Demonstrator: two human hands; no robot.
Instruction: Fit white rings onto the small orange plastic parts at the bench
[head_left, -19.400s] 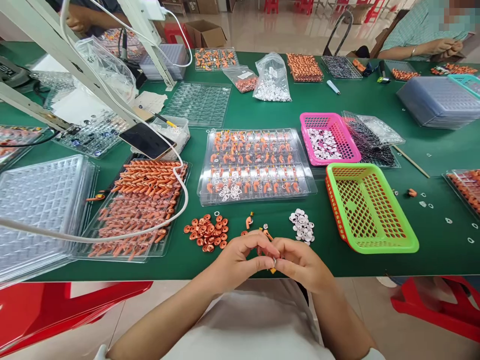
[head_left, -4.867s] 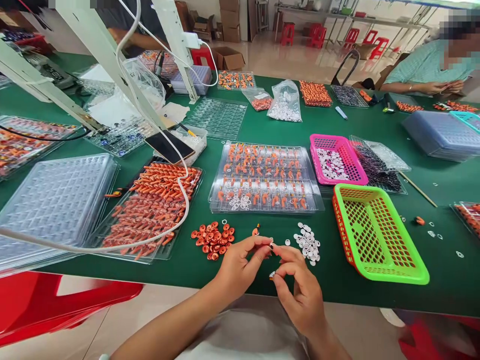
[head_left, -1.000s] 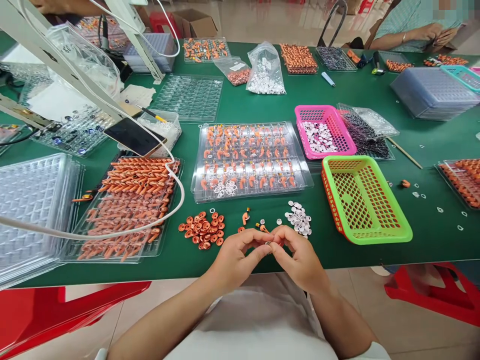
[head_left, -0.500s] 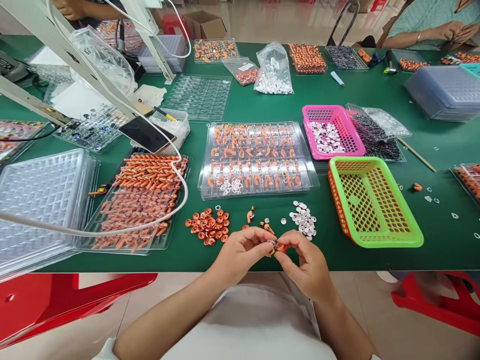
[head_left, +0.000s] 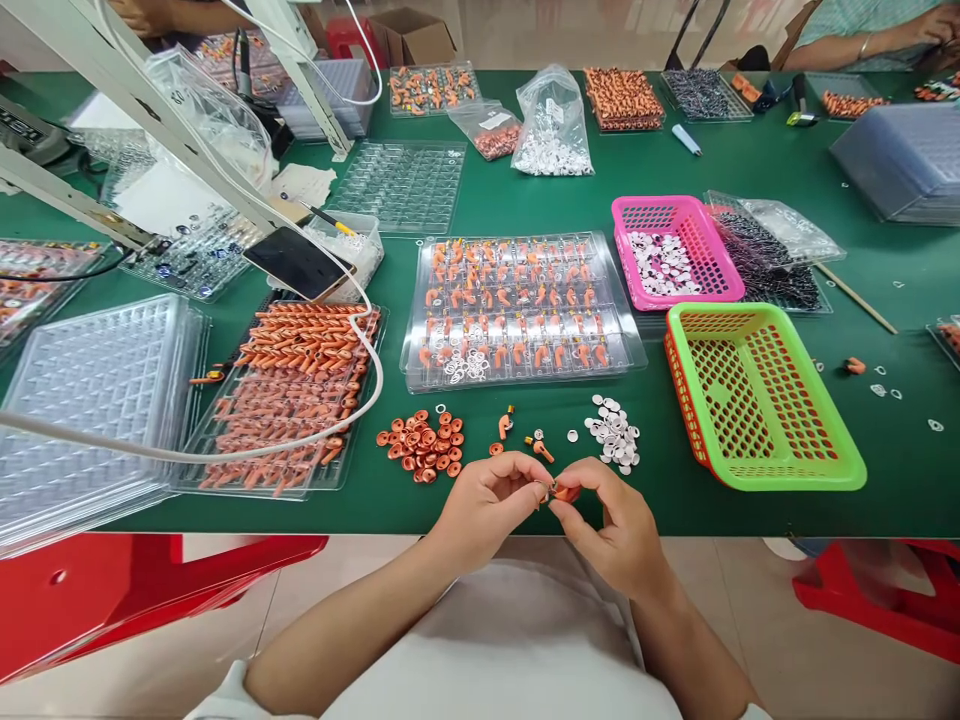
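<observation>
On the bench (head_left: 525,505), a heap of orange rings (head_left: 422,445) lies left of the hands. The left hand (head_left: 487,505) pinches closed against a tiny orange part (head_left: 564,492), which the right hand (head_left: 619,525) also nips, just above the bench's near edge. It looks light, rigid, and easily dropped; hold it by its sides. White discs (head_left: 615,432) lie further right.

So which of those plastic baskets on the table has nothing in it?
The green basket, nearest the right hand. The pink basket behind it holds small white pieces.
</observation>
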